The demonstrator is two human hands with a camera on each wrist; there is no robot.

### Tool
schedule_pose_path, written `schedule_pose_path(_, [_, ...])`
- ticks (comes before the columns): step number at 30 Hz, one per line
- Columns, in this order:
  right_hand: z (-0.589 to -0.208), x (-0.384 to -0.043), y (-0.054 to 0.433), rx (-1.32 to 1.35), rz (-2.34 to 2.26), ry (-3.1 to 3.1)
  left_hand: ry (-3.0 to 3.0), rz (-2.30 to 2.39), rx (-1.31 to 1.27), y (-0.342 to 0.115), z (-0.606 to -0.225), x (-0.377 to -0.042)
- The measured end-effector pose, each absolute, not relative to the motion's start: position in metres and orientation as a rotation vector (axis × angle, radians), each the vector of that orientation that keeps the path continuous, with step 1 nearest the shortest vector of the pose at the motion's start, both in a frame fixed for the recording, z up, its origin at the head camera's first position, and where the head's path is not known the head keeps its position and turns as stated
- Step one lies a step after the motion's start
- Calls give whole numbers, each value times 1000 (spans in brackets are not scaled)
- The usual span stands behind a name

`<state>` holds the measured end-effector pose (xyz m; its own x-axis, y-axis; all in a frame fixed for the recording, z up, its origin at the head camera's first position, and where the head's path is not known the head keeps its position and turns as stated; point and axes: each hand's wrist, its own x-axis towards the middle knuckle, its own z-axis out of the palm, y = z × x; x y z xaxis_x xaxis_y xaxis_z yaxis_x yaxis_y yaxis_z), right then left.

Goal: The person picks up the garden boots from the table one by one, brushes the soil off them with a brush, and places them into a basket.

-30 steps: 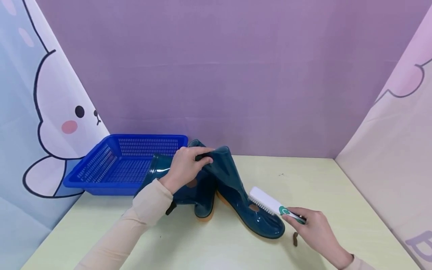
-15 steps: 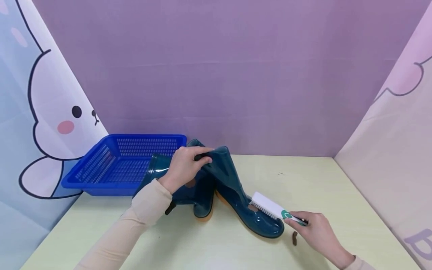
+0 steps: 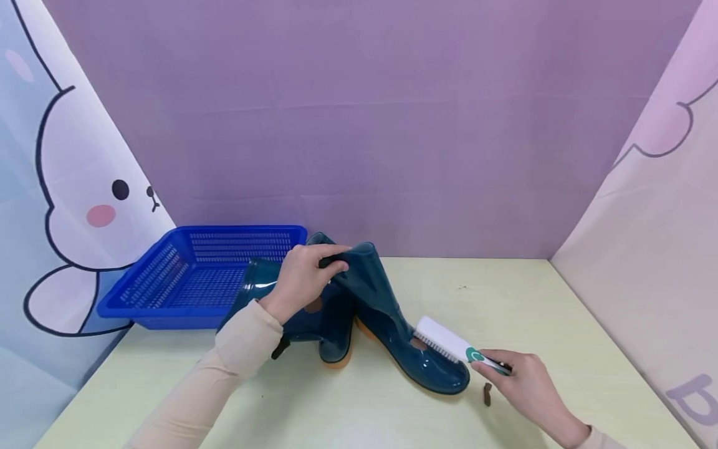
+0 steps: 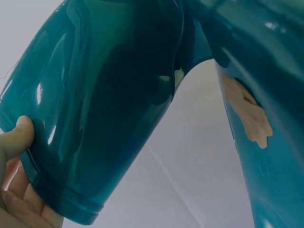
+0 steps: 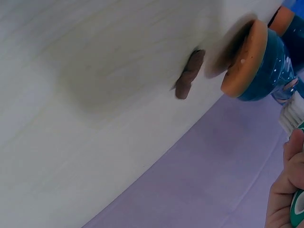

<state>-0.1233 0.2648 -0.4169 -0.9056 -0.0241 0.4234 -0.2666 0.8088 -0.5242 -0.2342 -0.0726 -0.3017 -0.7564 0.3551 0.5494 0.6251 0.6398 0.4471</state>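
My left hand (image 3: 303, 277) pinches the top rim of a dark teal rain boot (image 3: 373, 293), thumb on one side and fingers on the other, as the left wrist view shows. The boot's toe points toward the front right. A brown patch (image 3: 418, 343) marks its instep. In my right hand (image 3: 521, 380) is the handle of a white and green scrub brush (image 3: 445, 338), its bristles down at the instep beside the patch. A second teal boot (image 3: 322, 324) lies on its side behind my left forearm, partly hidden. A tan smear (image 4: 249, 111) shows on a boot in the left wrist view.
A blue slotted basket (image 3: 162, 317) stands at the back left, next to the boots. A small brown lump (image 3: 487, 394) lies on the pale table (image 3: 505, 293) near the boot's toe. A purple backdrop (image 3: 392, 125) closes off the rear.
The brush has slid slightly down along the boot's instep since a second ago, then barely moved. My left hand keeps its grip on the rim. The whole view has shifted slightly.
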Motion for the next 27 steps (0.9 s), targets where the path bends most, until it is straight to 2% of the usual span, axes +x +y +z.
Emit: schedule_pose_path(27, [-406,-110,268,228,686,-2657,-2438,-902,-789,-71,-295,-231])
